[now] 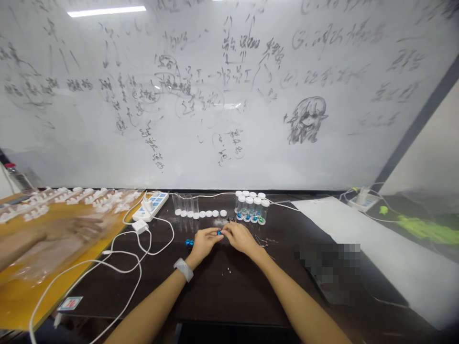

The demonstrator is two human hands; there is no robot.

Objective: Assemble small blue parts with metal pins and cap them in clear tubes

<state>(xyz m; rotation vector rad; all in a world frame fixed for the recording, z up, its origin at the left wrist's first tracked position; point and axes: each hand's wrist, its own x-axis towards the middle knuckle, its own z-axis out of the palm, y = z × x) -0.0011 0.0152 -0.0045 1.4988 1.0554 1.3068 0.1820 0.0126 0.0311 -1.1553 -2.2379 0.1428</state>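
Observation:
Over the dark table, my left hand point(205, 244) pinches a small shiny blue piece point(219, 232), too small to name. My right hand point(239, 236) meets it from the other side, its thumb and fingers closed at the same piece. Beside my left hand lie more shiny blue pieces point(189, 243). Just past my fingertips are small dark parts point(230, 219). Farther back stand clear tubes point(187, 205) with white ends, and a row of white caps point(209, 214). Capped tubes point(256, 208) holding blue and green pieces are grouped behind my right hand.
A white power strip point(150, 206) with looping cables point(138, 258) is at the left. Another person's hand point(71, 229) rests over clear plastic on the yellow table point(21, 306), near white parts point(75, 193). White paper point(322, 215) and a blurred-out dark object point(332, 272) are at the right.

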